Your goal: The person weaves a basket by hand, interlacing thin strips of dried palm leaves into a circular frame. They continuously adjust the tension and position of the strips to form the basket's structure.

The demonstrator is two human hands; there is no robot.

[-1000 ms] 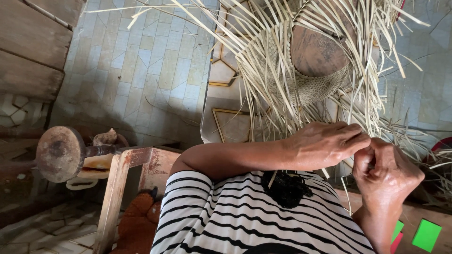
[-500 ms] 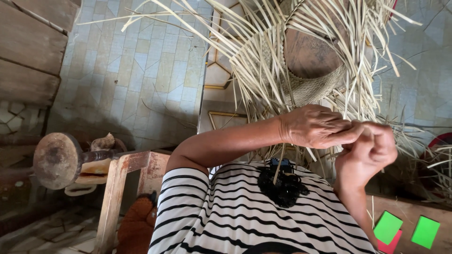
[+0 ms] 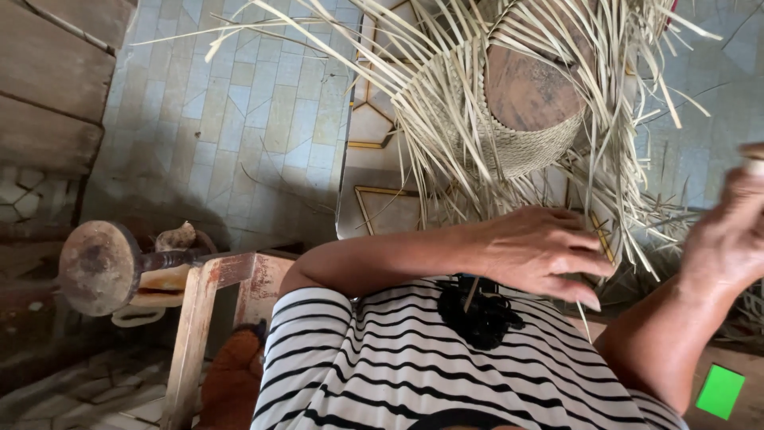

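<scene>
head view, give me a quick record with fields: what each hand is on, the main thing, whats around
main thing: half-woven straw hat on a round wooden block, loose strands fanning out
left hand: palm down, fingers spread on the strands at the hat's near edge
right hand: raised at the right edge, blurred, what it holds cannot be told
clothing: striped shirt
left side: wooden stool, rusty round tool
floor: pale tiled floor
bottom right: green square

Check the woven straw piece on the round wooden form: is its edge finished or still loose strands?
Unfinished. The woven straw piece wraps the wooden form, with long loose strands fanning out unwoven; the left hand rests on some.
</scene>
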